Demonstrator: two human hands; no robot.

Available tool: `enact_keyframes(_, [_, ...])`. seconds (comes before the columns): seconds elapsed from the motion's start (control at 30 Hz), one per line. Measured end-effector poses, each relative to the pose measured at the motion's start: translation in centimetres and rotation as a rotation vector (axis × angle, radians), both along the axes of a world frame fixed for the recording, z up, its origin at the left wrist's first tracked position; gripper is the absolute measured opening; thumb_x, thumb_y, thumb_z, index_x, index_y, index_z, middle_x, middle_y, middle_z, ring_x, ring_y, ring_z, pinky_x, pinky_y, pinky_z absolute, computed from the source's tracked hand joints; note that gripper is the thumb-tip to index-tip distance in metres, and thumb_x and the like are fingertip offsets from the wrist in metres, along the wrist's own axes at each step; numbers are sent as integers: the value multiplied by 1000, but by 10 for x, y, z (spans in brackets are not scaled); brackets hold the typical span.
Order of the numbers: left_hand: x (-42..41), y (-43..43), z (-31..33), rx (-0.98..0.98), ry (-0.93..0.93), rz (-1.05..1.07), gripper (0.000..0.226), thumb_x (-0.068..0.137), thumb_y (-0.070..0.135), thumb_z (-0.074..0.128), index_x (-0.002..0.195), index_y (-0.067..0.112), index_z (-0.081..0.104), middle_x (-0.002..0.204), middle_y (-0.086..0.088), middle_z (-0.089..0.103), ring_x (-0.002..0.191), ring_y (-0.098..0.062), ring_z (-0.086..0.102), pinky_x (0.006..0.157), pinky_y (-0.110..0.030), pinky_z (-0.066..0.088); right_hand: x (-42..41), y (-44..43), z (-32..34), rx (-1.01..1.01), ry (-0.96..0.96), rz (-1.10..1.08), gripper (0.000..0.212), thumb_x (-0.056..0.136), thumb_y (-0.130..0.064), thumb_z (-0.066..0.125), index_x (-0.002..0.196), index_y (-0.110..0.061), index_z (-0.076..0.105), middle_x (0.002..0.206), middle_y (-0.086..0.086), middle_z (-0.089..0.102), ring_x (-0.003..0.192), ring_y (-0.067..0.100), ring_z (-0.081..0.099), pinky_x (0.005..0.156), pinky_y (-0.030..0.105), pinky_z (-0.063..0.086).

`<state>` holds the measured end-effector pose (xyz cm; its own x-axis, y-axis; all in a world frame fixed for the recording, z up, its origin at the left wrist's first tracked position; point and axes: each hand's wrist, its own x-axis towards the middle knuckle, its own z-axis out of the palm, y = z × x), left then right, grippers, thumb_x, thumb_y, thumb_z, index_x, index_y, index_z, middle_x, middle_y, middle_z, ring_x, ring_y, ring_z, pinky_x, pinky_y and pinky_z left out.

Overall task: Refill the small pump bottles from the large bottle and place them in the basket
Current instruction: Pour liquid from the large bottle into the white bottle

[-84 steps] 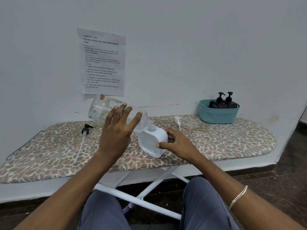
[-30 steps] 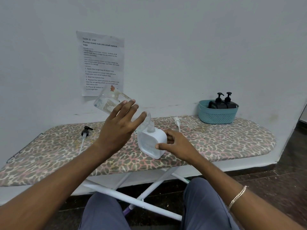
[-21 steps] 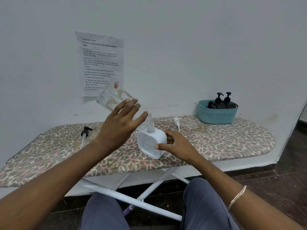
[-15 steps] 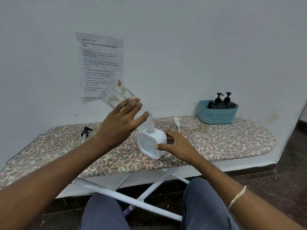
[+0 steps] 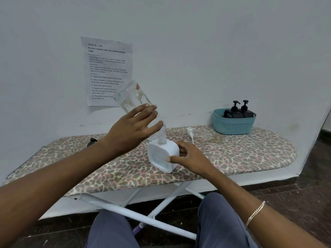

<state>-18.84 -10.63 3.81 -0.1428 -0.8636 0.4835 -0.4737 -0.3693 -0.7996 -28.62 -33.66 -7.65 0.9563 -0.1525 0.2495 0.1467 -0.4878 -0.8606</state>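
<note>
Risk, spillage: the large clear bottle [image 5: 133, 99] is tipped steeply, base high and to the left, its neck meeting the mouth of the small white bottle [image 5: 162, 155]. Both openings are narrow, so a small sideways drift of either would likely send liquid down the white body and onto the ironing board [image 5: 232, 154]. Risk, overfill: the white bottle is opaque and its level cannot be read, so it may brim before the pour is checked. Risk, tipping: the white bottle stands tilted on a padded cover and depends on the steadying hand. Grip, left hand [image 5: 132, 129]: wrapped over the lower body of the clear bottle, fingers long and only gently curved across it, thumb hidden beneath, carrying its full weight. Grip, right hand [image 5: 189, 158]: closed lightly on the white bottle, thumb on the near corner, fingers behind the far side. Also present: white pump head [image 5: 190, 132] lying on the board just behind the white bottle, loose; black pump head [image 5: 92, 141] at the left, partly hidden by the forearm; teal basket [image 5: 233, 124] at the far right, well apart, holding two black pump bottles [image 5: 240, 111].
</note>
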Motion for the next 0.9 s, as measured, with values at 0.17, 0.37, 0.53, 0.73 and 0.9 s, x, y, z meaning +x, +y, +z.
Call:
enact_keyframes(0.17, [0, -3, 7, 38, -8, -21, 43, 93, -7, 48, 129, 9, 66, 130, -23, 65, 135, -40, 53, 122, -45, 26, 0, 0, 1, 8, -3, 2, 60, 77, -46, 87, 130, -29, 67, 120, -14, 75, 108, 5, 72, 100, 42, 59])
enact_keyframes(0.37, [1, -7, 14, 106, -32, -17, 43, 98, -4, 35, 127, 9, 64, 126, -22, 65, 136, -40, 54, 124, -45, 24, 0, 0, 0, 12, -6, 2, 58, 76, -47, 87, 127, -30, 68, 118, -14, 76, 108, 6, 73, 100, 45, 59])
enact_keyframes(0.53, [3, -10, 21, 145, -58, -45, 42, 100, -4, 34, 126, 9, 64, 124, -21, 67, 134, -39, 55, 124, -45, 24, 0, 0, 0, 11, -8, 2, 56, 75, -48, 87, 125, -31, 69, 117, -14, 76, 107, 7, 73, 100, 46, 59])
enact_keyframes(0.73, [4, -14, 27, 201, -90, -70, 35, 96, -4, 51, 126, 10, 62, 125, -20, 66, 136, -37, 55, 126, -45, 24, 0, 0, 0, 8, -11, 3, 52, 77, -44, 88, 124, -31, 69, 115, -14, 76, 106, 7, 73, 99, 46, 59])
enact_keyframes(0.9, [3, -18, 31, 248, -102, -66, 36, 95, -6, 49, 125, 9, 63, 122, -20, 67, 135, -38, 56, 123, -47, 34, 0, 0, 0, 11, -14, 5, 56, 75, -48, 87, 126, -30, 69, 117, -14, 76, 107, 7, 73, 100, 46, 59])
